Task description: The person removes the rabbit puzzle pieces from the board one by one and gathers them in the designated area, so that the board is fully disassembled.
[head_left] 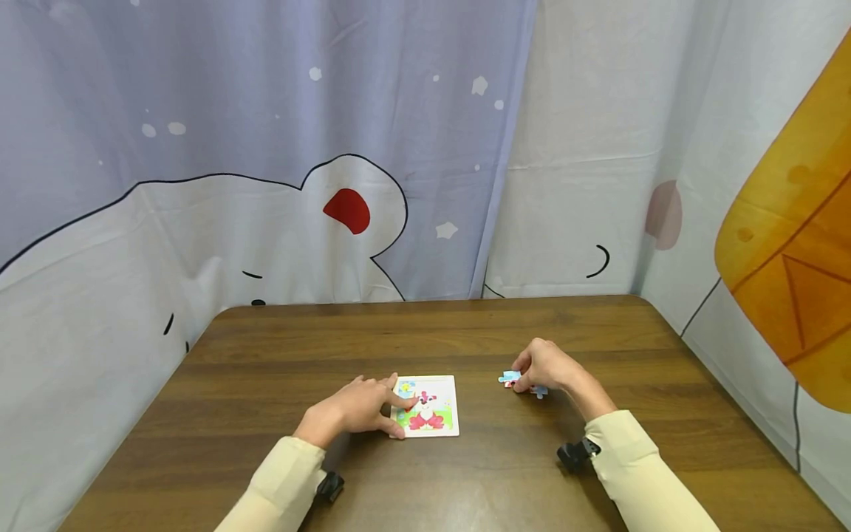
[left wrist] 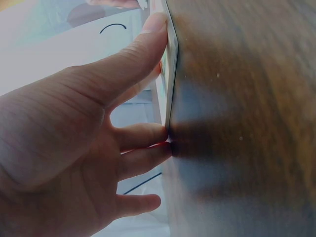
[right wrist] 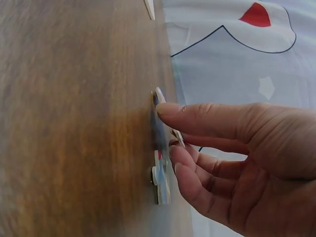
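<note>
A small square jigsaw puzzle board (head_left: 456, 414) with a pink cartoon animal on it lies flat on the table. My left hand (head_left: 352, 408) steadies its left side: the thumb presses the near corner, the index finger reaches over the picture, and other fingertips meet the edge in the left wrist view. To the right, my right hand (head_left: 548, 365) pinches a light blue puzzle piece (head_left: 510, 377) between thumb and fingers. That piece tilts up in the right wrist view. Another puzzle piece (right wrist: 163, 182) lies on the table below those fingers, partly covered by the hand in the head view.
The brown wooden table (head_left: 425, 332) extends around both hands. Behind it hangs a printed curtain (head_left: 425, 133) with cartoon shapes, close to the far edge. Dark wrist cameras sit under both cuffs, the right one (head_left: 575, 454) just above the tabletop.
</note>
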`<state>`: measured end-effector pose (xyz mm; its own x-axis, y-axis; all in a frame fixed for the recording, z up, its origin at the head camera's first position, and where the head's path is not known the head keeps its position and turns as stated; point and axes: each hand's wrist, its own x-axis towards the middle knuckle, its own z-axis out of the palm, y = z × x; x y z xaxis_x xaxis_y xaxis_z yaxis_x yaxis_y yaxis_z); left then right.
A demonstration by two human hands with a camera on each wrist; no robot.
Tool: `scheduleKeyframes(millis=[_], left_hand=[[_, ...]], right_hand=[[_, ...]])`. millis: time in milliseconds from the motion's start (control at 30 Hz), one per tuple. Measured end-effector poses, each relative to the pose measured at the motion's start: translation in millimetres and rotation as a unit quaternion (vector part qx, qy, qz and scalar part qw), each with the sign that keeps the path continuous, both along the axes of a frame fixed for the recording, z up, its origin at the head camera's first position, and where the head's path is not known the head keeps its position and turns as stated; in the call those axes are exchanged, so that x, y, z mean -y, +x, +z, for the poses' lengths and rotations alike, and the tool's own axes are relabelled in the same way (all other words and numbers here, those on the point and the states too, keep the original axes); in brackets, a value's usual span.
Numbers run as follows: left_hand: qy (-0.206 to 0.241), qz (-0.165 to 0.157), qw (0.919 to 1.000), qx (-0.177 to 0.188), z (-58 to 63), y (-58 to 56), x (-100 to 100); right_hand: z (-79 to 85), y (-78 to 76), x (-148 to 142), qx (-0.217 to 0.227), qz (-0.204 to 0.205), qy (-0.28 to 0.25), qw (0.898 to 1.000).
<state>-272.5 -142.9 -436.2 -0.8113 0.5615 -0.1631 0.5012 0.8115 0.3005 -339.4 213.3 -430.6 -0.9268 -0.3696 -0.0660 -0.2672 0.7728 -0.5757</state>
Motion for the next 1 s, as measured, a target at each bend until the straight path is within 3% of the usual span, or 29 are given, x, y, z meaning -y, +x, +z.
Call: scheduleKeyframes(millis=[367,733,1000], left_hand=[[-0.001,0.003,1.0,0.007,0.1,0.2,-0.5],[0.0,0.008,0.9999,0.011,0.6,-0.6,0.2],[0.004,0.002,1.0,0.005,0.1,-1.0,0.2]], right_hand=[[-7.8,-3.7,-5.2,0.001,0.012,-0.009,1.0],[-5.1,-5.3,-7.9,-0.011,0.032,0.002,0.999],[-5.2,-5.0,-10.0,-0.006,0.022,0.006,1.0]])
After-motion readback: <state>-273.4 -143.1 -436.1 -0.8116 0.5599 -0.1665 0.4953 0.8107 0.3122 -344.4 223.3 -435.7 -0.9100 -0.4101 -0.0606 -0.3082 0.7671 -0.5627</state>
